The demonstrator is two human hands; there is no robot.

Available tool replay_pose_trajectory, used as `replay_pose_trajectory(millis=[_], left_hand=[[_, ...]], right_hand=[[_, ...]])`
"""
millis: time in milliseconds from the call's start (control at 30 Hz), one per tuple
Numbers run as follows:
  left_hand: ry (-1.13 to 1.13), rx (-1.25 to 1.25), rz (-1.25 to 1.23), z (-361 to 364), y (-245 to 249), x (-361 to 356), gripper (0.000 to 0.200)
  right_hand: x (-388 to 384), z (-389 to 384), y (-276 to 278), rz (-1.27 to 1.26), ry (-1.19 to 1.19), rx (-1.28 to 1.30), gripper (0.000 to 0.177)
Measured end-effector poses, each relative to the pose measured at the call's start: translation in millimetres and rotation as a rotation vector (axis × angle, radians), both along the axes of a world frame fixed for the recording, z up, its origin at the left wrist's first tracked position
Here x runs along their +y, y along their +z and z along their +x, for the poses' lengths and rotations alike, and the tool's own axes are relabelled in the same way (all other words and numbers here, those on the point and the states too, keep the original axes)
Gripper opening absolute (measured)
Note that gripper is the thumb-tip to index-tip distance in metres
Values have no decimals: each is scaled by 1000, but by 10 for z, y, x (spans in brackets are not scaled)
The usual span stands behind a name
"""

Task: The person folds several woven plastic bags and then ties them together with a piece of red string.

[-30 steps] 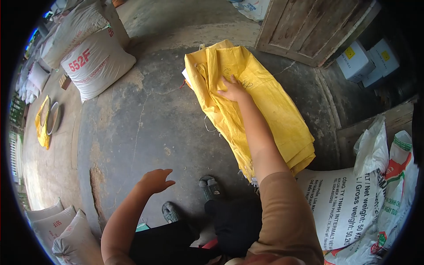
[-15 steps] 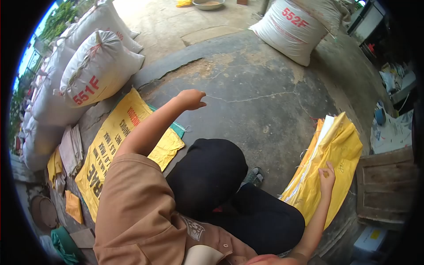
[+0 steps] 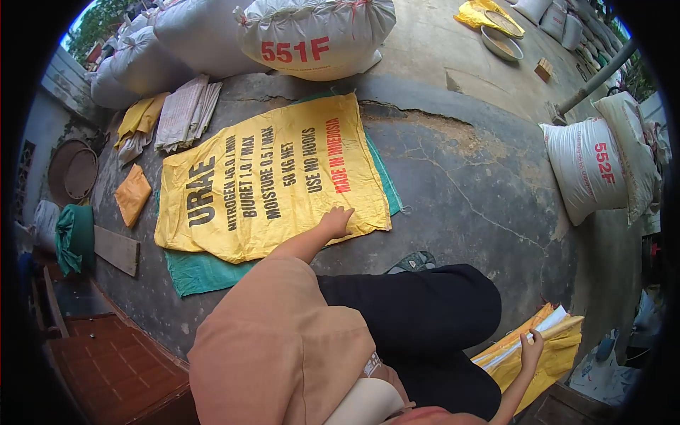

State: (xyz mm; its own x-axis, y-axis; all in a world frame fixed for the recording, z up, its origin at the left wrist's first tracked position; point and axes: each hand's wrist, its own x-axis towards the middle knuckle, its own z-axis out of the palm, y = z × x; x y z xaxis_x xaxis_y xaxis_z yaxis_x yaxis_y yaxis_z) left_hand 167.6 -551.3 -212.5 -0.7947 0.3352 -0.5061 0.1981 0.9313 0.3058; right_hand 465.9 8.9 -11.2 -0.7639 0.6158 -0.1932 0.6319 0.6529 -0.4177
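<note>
My left hand [image 3: 336,222] is over the lower right part of a yellow printed sack [image 3: 248,177], its fingers apart and nothing in them. This sack lies flat on top of a green sack [image 3: 205,275], whose edges show at the bottom and right. My right hand [image 3: 531,347] is at the lower right, beside the upper part of a folded yellow and white sack stack [image 3: 556,358]. Its thumb and finger are curved with a gap between them, and no object shows in them.
Full white sacks [image 3: 315,42] stand along the top left, another [image 3: 588,170] at the right. Folded sacks [image 3: 188,113] and an orange packet [image 3: 133,195] lie left. A metal basin [image 3: 501,44] is at the top right; a green bundle [image 3: 74,237] stands at the left.
The view has turned left, bringing the flat yellow sack to the middle. My left hand has come down over that sack from above the bare floor. My right hand stays by the folded stack.
</note>
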Motion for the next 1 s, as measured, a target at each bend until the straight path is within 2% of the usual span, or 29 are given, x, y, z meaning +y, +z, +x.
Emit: replay_pose_trajectory(millis=[67, 133, 167, 233, 267, 333, 367, 433, 467, 567, 600, 633, 667, 733, 800, 933, 1000], left_hand=[[15, 63, 41, -11, 37, 83, 74], [-314, 202, 6, -43, 56, 176, 72], [-307, 199, 14, -55, -9, 221, 72], [-582, 255, 47, -77, -235, 326, 67], [-581, 255, 55, -78, -331, 407, 67], [-613, 173, -131, -61, -424, 565, 59], [-614, 172, -125, -65, -429, 622, 59], [-426, -56, -27, -62, -271, 690, 53], [-426, -58, -24, -53, -326, 697, 53], [-331, 3, 131, -34, -446, 692, 48], [-221, 88, 259, -22, -411, 681, 45], [-109, 171, 384, -10, -372, 662, 42], [-107, 168, 379, -28, -333, 683, 42], [150, 406, 601, -162, -187, 829, 40], [223, 553, 680, -310, 39, 996, 37], [357, 632, 908, -622, 483, 1546, 36], [374, 420, 1111, -695, 776, 1993, 36]], right_hand=[[-183, -123, -102, 47, 92, -81, 36], [-351, -192, -237, 172, 261, -137, 36], [-390, -202, -283, 180, 266, -141, 36], [-413, -180, -374, 23, 182, -230, 37], [-388, -175, -427, 30, 182, -233, 37], [-311, -139, -568, -238, 88, -144, 37], [-256, -120, -661, -322, 44, -48, 37], [-256, -148, -637, -326, 31, -14, 36], [-262, -159, -627, -336, 19, 24, 35], [-265, -109, -629, -298, 23, 12, 33], [-299, -109, -605, -297, 24, 11, 33], [-343, -107, -581, -358, -3, 28, 32], [-392, -112, -557, -421, -30, 42, 32], [-481, -135, -492, -465, -44, 62, 32], [-546, -170, -477, -502, -60, 84, 32], [-702, -326, -321, -497, -77, 139, 34], [-725, -451, -327, -503, -102, 140, 35]])
